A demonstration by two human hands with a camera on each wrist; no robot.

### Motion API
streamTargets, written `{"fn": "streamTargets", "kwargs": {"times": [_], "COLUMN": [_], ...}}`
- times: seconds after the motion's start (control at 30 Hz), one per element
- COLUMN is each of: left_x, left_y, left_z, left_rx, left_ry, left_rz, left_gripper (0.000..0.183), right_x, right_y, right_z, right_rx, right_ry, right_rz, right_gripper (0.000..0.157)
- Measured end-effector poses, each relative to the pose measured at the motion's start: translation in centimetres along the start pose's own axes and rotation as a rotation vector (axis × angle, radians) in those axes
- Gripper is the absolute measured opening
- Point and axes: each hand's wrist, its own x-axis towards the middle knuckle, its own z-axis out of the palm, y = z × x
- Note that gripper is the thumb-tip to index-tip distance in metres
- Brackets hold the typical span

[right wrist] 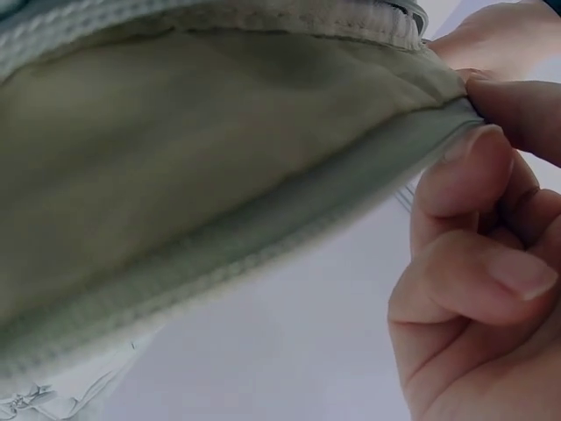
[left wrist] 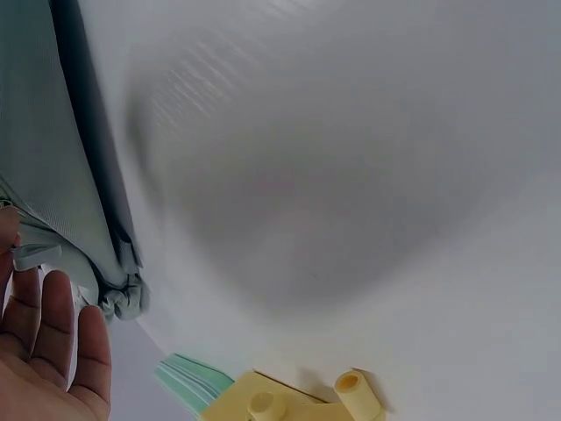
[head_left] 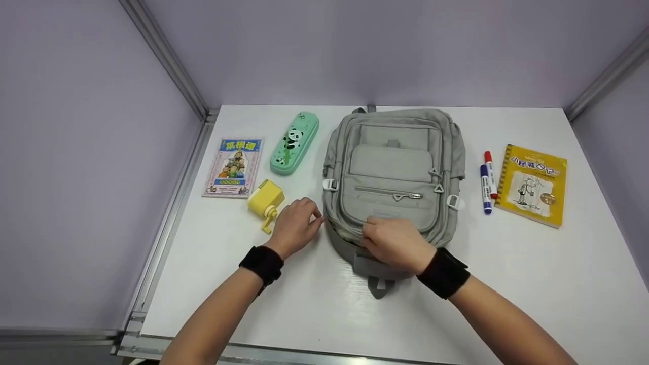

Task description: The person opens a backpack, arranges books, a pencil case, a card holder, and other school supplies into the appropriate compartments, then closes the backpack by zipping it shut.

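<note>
Grey, likely floppy backpack point(head_left: 390, 162), best held by its zip edge point(right wrist: 219, 270): my right hand point(head_left: 396, 244) pinches that, my left hand point(head_left: 296, 225) a tab point(left wrist: 37, 255).

1. Left wrist view, eight o'clock: left hand point(left wrist: 51, 355) cut off.
2. Six o'clock there: yellow sharpener point(left wrist: 266, 405) cropped.
3. Right wrist view, four o'clock: right hand point(right wrist: 486, 281) cut off.
4. Head view, three o'clock: lettering on blue marker point(head_left: 485, 189) illegible.

The grey backpack point(head_left: 390, 162) lies front-up on the table point(head_left: 314, 314), its zipper point(right wrist: 197, 285) partly open, pinched by left hand point(head_left: 298, 225) and right hand point(head_left: 398, 243).
</note>
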Motion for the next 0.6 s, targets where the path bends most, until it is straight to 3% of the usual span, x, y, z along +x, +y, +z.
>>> {"fn": "streamTargets", "kwargs": {"times": [0.23,0.6], "left_x": [0.6,1.6], "left_y": [-0.3,-0.7], "left_z": [0.0,-0.1], "left_rx": [0.029,0.036], "left_ry": [-0.016,0.016], "left_rz": [-0.031,-0.020], "left_gripper": [0.013,0.012], "right_x": [0.0,-0.3], "right_y": [0.2,0.3], "right_z": [-0.1,-0.4], "right_rx": [-0.028,-0.001], "right_ry": [0.065,0.127], "right_rz": [-0.029,-0.037], "right_gripper": [0.024,0.021]}}
